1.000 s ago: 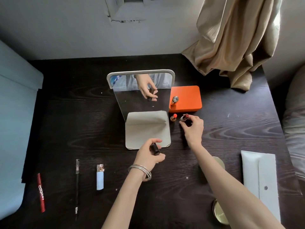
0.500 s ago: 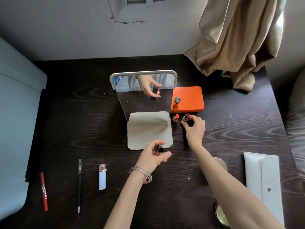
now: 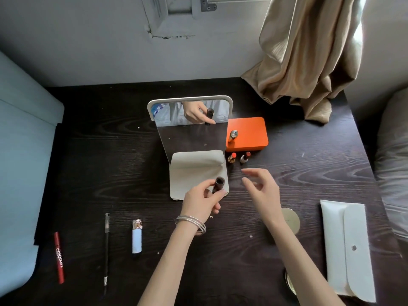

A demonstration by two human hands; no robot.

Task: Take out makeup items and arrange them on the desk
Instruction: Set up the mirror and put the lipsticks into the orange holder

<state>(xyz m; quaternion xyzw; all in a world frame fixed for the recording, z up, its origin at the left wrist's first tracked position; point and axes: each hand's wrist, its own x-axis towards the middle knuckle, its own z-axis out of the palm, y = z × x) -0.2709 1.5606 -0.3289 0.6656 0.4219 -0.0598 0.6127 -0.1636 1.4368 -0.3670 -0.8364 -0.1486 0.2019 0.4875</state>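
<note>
A dark lipstick cap [image 3: 219, 183], judged light, rigid and slick, is pinched at its sides by the left hand [image 3: 202, 203]; the right hand [image 3: 263, 191] hovers released near the uncapped lipstick [image 3: 244, 157].

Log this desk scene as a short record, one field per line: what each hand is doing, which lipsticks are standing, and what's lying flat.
left hand: grips dark cap
right hand: open, above desk
standing uncapped: orange lipstick, red lipstick
on orange box: capped tube
lying flat: red pencil, black brush, blue-white tube, white pouch
centre: mirror
</note>
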